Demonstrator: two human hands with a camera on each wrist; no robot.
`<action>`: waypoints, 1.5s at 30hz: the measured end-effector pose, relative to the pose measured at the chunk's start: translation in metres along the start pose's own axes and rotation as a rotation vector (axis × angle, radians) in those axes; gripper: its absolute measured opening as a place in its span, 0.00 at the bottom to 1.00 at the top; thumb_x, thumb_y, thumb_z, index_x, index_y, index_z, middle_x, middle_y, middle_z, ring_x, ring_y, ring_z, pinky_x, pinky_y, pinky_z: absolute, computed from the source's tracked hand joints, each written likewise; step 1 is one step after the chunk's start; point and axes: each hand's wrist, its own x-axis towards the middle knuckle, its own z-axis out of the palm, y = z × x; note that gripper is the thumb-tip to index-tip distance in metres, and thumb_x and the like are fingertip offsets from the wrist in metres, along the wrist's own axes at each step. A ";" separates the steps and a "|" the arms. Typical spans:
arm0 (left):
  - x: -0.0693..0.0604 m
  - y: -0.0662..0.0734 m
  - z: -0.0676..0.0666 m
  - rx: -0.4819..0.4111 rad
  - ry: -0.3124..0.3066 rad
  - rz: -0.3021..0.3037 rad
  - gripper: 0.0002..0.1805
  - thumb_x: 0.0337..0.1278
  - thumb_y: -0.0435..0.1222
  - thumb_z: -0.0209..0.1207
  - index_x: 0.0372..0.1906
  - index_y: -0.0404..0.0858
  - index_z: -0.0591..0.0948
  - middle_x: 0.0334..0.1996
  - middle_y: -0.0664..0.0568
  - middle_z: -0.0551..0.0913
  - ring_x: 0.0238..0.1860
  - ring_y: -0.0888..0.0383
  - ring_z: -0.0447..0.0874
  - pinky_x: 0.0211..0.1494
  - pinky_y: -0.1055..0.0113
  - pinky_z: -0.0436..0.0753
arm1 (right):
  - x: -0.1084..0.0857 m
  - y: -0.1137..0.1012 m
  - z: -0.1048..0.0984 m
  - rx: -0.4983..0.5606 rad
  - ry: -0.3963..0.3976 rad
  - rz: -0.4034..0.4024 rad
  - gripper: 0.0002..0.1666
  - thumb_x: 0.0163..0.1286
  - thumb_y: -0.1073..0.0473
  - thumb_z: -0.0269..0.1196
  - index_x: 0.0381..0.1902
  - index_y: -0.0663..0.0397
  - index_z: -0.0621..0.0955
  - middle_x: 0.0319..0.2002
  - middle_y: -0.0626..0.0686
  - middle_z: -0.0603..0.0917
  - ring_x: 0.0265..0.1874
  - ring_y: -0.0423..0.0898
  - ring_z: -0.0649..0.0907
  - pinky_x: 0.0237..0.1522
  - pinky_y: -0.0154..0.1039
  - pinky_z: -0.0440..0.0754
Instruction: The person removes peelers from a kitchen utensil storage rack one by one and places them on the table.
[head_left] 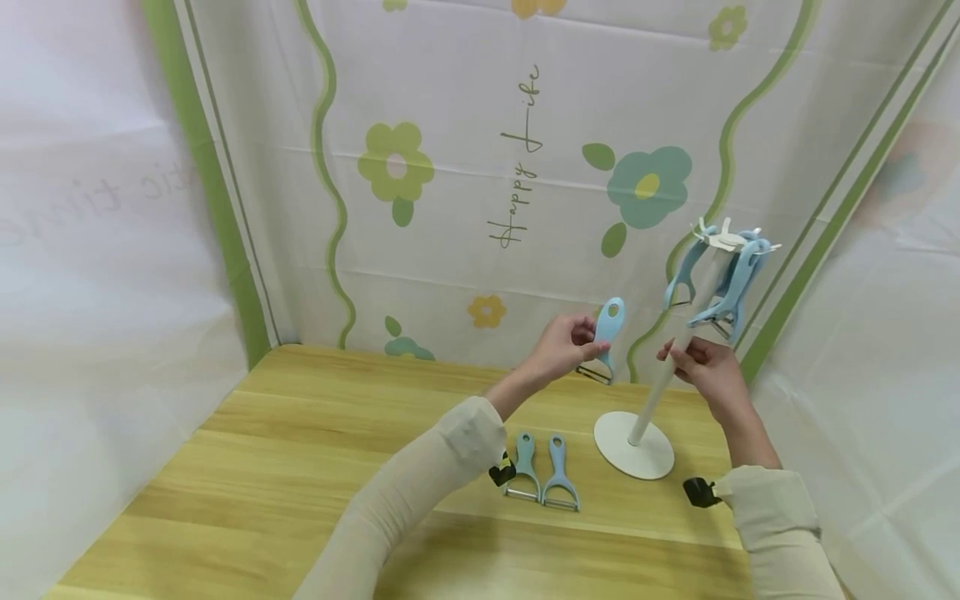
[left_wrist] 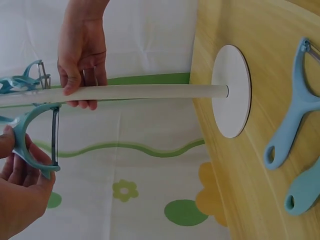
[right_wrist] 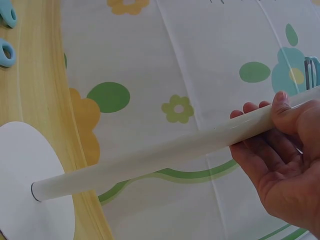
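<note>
In the head view my left hand pinches a light blue peeler by its handle, hole end up and blade end down. That peeler is in the air, left of a white stand's pole. The fingers and thumb of my right hand go round this pole below its top. Blue peelers hang from hooks at the top of the stand. In the left wrist view the held peeler shows its U-shaped head and blade near the pole, though I cannot tell if they touch.
The stand's round white base rests on the wooden table. Left of it lie a green peeler and a blue peeler side by side. A flower-printed curtain rises behind the table's far edge.
</note>
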 end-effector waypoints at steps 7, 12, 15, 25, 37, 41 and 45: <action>-0.009 -0.015 -0.002 -0.020 0.016 -0.020 0.08 0.59 0.27 0.65 0.40 0.26 0.81 0.30 0.42 0.84 0.27 0.67 0.78 0.34 0.75 0.84 | 0.001 0.001 -0.001 0.026 -0.004 -0.010 0.12 0.77 0.58 0.57 0.51 0.58 0.82 0.36 0.32 0.86 0.42 0.25 0.83 0.43 0.20 0.81; -0.016 -0.020 -0.004 -0.047 0.017 -0.058 0.07 0.60 0.27 0.64 0.40 0.26 0.81 0.29 0.44 0.84 0.27 0.66 0.79 0.39 0.65 0.88 | 0.000 0.000 0.000 0.020 0.001 -0.018 0.20 0.77 0.59 0.57 0.55 0.73 0.77 0.36 0.31 0.86 0.41 0.24 0.83 0.43 0.21 0.82; -0.021 -0.025 -0.005 -0.056 0.027 -0.087 0.08 0.61 0.28 0.64 0.41 0.26 0.81 0.30 0.44 0.84 0.28 0.66 0.79 0.41 0.62 0.89 | 0.000 -0.002 0.001 0.022 -0.002 -0.018 0.20 0.77 0.59 0.57 0.55 0.73 0.77 0.36 0.31 0.86 0.41 0.25 0.83 0.43 0.21 0.82; -0.036 -0.041 -0.011 -0.070 0.044 -0.140 0.08 0.64 0.29 0.63 0.42 0.26 0.82 0.34 0.39 0.85 0.29 0.65 0.79 0.41 0.67 0.87 | 0.000 -0.003 0.000 0.008 -0.003 -0.007 0.18 0.77 0.59 0.57 0.54 0.68 0.78 0.36 0.31 0.86 0.41 0.24 0.83 0.42 0.20 0.82; -0.059 -0.060 -0.025 -0.079 0.062 -0.191 0.08 0.65 0.30 0.61 0.42 0.27 0.82 0.33 0.42 0.86 0.29 0.64 0.79 0.35 0.73 0.84 | 0.000 -0.001 0.000 0.021 -0.008 -0.003 0.19 0.77 0.59 0.56 0.55 0.71 0.77 0.36 0.31 0.86 0.41 0.24 0.83 0.42 0.21 0.82; -0.066 -0.066 -0.030 -0.049 0.076 -0.216 0.08 0.65 0.31 0.62 0.42 0.28 0.83 0.31 0.43 0.86 0.29 0.64 0.79 0.35 0.74 0.83 | 0.000 -0.001 0.000 0.012 -0.010 -0.005 0.22 0.77 0.59 0.56 0.56 0.76 0.75 0.36 0.31 0.86 0.41 0.24 0.83 0.42 0.21 0.82; -0.074 -0.071 -0.035 0.000 0.082 -0.239 0.08 0.64 0.32 0.63 0.41 0.29 0.83 0.32 0.44 0.86 0.29 0.64 0.78 0.35 0.75 0.80 | -0.001 -0.001 0.001 0.013 -0.012 -0.009 0.23 0.77 0.58 0.57 0.56 0.76 0.75 0.36 0.31 0.86 0.41 0.24 0.83 0.42 0.21 0.82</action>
